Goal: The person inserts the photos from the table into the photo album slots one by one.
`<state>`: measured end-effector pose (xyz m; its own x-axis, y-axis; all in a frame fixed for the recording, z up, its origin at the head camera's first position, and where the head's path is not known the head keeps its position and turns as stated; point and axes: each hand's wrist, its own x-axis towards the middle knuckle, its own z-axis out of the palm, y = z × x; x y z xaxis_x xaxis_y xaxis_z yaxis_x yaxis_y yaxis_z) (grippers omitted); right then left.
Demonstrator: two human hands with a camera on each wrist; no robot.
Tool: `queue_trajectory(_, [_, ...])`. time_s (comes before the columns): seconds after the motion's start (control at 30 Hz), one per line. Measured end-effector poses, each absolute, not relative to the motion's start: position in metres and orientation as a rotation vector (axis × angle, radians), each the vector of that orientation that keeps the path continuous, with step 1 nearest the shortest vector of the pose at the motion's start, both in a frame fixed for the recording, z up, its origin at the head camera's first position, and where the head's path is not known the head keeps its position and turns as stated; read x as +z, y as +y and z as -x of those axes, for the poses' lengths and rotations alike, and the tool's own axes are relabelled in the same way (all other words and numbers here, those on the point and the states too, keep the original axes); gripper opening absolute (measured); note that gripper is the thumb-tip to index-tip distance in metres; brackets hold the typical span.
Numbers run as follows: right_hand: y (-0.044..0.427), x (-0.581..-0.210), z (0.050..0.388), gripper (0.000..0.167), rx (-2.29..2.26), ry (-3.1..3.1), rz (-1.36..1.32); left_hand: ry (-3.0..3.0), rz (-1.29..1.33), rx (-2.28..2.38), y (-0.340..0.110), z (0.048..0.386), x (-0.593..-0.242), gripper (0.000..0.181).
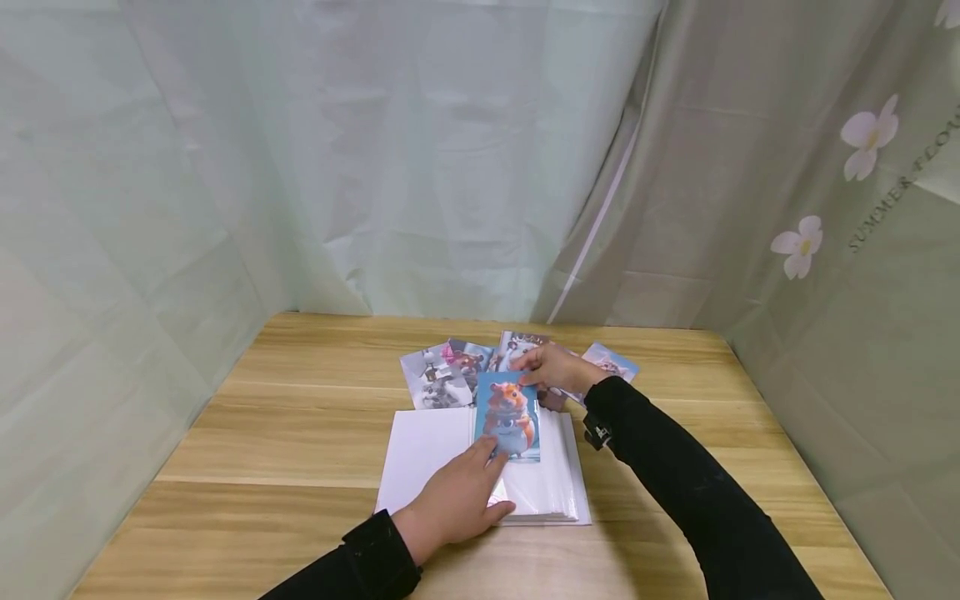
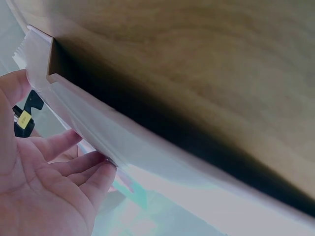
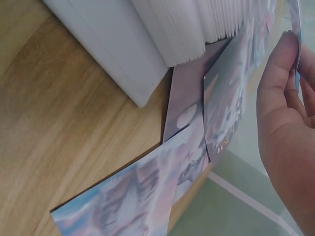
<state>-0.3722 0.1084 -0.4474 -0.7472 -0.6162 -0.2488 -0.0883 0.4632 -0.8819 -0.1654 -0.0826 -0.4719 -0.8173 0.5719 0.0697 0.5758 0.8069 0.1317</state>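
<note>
A blue picture card [image 1: 510, 404] with an orange-and-white cartoon animal lies over the right-hand pages of an open white photo album [image 1: 423, 442]. My right hand [image 1: 557, 368] pinches the card near its top right corner; the right wrist view shows the card nearly edge-on between thumb and fingers. My left hand [image 1: 453, 496] rests on the album, its extended fingertips touching the card's lower part. From the left wrist view, the fingers of that hand [image 2: 54, 182] are lightly bent against the clear sleeve pages. Whether the card's lower edge sits inside a sleeve, I cannot tell.
Several picture cards [image 1: 435, 379] lie spread and overlapping behind the album, partly covered by my right hand. Another card [image 1: 611, 360] lies at their right end. The wooden table [image 1: 300, 450] is bordered by hanging curtains [image 1: 465, 167] at the back and sides.
</note>
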Motion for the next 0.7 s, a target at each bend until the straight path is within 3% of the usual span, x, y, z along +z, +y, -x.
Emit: queue_trajectory(0.7, [0.1044,-0.4552,0.3666,0.02,-1.232,2.103,0.56,-2.95,0.958,-0.217,-0.0829,0.1657,-0.4712,0.072])
